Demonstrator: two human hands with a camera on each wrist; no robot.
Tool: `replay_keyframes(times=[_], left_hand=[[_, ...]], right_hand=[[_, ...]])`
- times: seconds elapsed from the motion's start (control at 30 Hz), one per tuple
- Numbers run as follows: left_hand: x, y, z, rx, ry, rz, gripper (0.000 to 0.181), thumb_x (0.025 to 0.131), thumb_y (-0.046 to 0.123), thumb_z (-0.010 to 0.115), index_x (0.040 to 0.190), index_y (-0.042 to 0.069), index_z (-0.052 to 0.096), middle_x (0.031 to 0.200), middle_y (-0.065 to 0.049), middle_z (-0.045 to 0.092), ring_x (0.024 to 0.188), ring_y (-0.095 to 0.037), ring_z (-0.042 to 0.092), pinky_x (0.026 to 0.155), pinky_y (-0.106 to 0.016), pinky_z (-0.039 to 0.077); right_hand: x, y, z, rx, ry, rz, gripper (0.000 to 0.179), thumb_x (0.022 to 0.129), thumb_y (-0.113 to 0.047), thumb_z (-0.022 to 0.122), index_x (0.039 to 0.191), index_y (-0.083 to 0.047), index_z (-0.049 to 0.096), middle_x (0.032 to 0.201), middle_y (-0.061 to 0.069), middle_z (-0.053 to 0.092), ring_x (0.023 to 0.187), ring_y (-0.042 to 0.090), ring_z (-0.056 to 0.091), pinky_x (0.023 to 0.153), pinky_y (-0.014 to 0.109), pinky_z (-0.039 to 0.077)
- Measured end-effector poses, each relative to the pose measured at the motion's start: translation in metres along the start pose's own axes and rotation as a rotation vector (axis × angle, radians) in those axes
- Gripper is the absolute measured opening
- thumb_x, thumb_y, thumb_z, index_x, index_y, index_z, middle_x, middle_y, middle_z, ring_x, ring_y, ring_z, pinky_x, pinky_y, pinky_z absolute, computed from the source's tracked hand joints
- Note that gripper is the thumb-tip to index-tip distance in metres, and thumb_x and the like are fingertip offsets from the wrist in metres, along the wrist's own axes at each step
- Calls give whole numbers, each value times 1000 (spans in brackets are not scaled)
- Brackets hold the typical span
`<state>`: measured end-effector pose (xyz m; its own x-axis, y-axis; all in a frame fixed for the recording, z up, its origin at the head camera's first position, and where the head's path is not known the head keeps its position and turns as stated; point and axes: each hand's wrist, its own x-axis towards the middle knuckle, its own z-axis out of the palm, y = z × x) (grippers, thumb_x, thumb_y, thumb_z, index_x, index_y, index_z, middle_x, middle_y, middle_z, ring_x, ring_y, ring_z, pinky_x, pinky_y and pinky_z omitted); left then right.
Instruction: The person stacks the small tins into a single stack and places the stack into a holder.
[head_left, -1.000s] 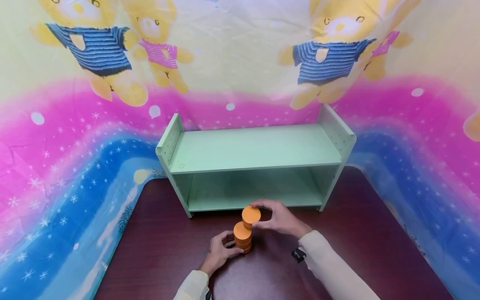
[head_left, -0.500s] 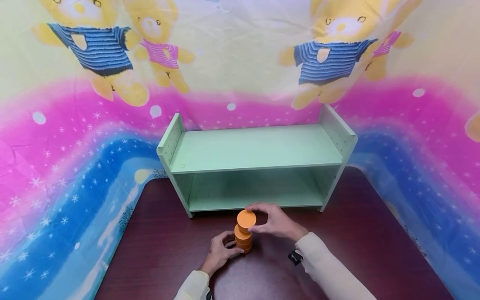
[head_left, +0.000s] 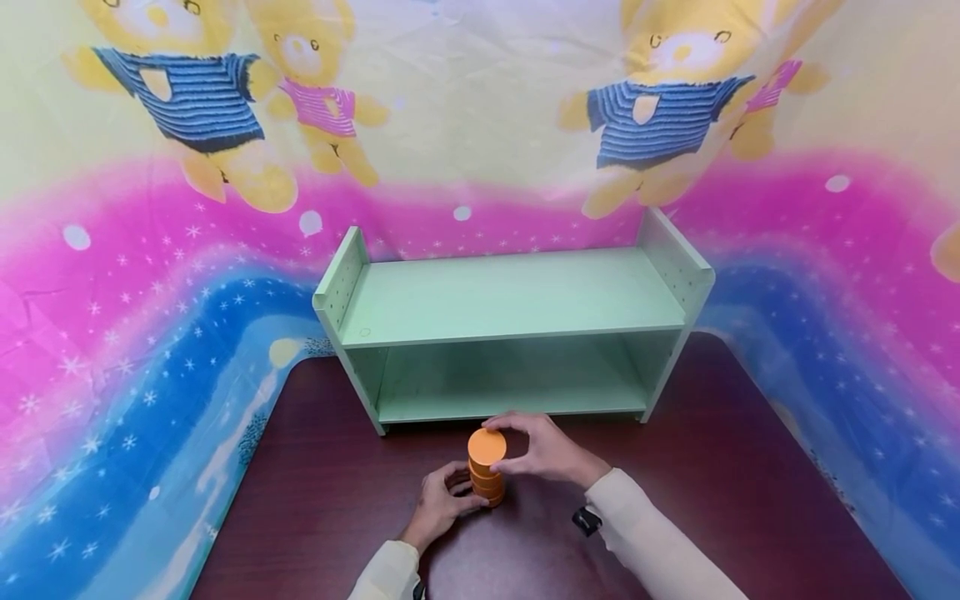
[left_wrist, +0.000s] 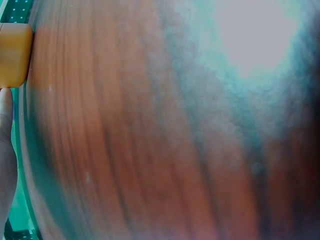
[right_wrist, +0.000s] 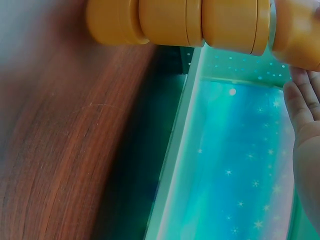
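Observation:
Several round orange jars (head_left: 487, 486) stand in an upright stack on the table, in the head view. My left hand (head_left: 438, 504) holds the low part of the stack between thumb and fingers. Thumb and fingers of my right hand (head_left: 543, 450) pinch the top orange jar (head_left: 487, 447) from the right. In the right wrist view the stack (right_wrist: 170, 22) runs sideways, and a thin pale gap shows beneath the top jar (right_wrist: 299, 35). The left wrist view catches only one jar (left_wrist: 14, 52) at its left edge, with a finger (left_wrist: 6, 112) against it.
A pale green two-tier shelf (head_left: 510, 296) stands behind the stack, close to the right hand. Dark reddish wood covers the table (head_left: 315, 475). A curtain (head_left: 465, 108) with printed bears hangs around the back and sides.
My right hand has moved left and lowered the top jar, which now lines up over the stack instead of off to its right. The left hand has stayed in place.

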<state>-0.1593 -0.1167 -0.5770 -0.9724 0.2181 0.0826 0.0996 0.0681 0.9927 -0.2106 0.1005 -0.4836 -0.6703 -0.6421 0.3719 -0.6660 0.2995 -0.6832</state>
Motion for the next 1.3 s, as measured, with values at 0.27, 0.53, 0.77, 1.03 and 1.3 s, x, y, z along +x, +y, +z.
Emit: replay_keyframes(times=[0.27,0.53,0.77,1.03,1.3], left_hand=[[0,-1,0,3,-2,5,50,66,-4,81,112,-4,60,111,-19,62,105,-33,59,88,-40,52],[-1,2,0,26,3,4,50,66,-3,81,112,-3,60,110,-18,62,104,-31,60,88,-41,52],[-1,1,0,33,3,9,51,65,-5,81,112,-4,60,110,-18,63,102,-28,61,87,-41,52],[5,-23,0,-13,16,-8,53,63,-4,82,112,-2,60,110,-18,62,103,-28,61,87,-37,53],[7,-32,-1,-13,24,-12,56,62,0,84,112,-2,60,111,-17,62,102,-24,61,85,-29,53]], right_hand=[[0,0,2,-6,-5,12,52,73,-40,78,118,-19,62,117,-12,60,111,9,54,95,31,47],[-1,1,4,-1,-4,9,52,74,-40,78,118,-18,62,118,-9,61,111,10,54,95,31,47],[-1,3,5,-10,5,14,52,73,-42,78,118,-18,63,117,-11,60,111,9,54,96,31,47],[-2,5,6,-13,8,6,53,73,-42,77,118,-20,62,117,-12,60,110,10,54,96,32,47],[-2,6,6,-31,5,-9,56,74,-42,77,120,-16,61,117,-8,61,110,11,55,95,34,48]])
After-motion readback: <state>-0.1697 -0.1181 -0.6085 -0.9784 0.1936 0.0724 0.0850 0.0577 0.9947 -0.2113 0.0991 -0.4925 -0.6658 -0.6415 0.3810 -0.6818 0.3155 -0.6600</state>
